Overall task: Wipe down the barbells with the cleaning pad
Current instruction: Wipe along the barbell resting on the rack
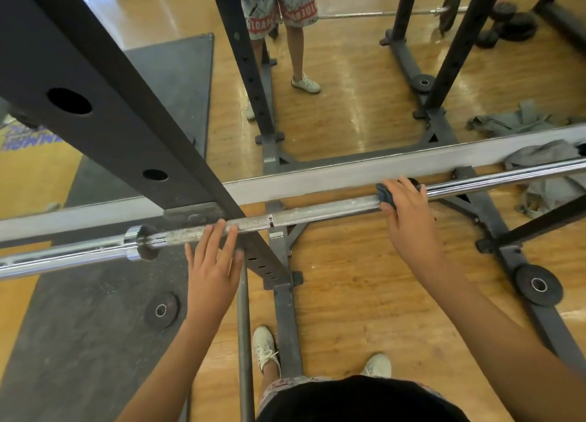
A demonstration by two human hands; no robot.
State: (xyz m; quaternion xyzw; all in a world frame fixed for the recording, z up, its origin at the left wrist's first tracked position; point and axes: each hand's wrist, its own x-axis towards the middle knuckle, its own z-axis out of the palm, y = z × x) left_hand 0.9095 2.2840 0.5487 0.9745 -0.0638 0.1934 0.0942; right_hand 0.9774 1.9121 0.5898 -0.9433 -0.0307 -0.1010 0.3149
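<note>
L hand grip released, fingers on barbell, R hand grip wraps cleaning pad round it

A glossy wooden floor catches pale streaks of light. A dark rubber mat covers it on the left, with a small weight plate lying on it. A black steel rack stands before a wall mirror, and a grey cloth lies crumpled at the right.
</note>
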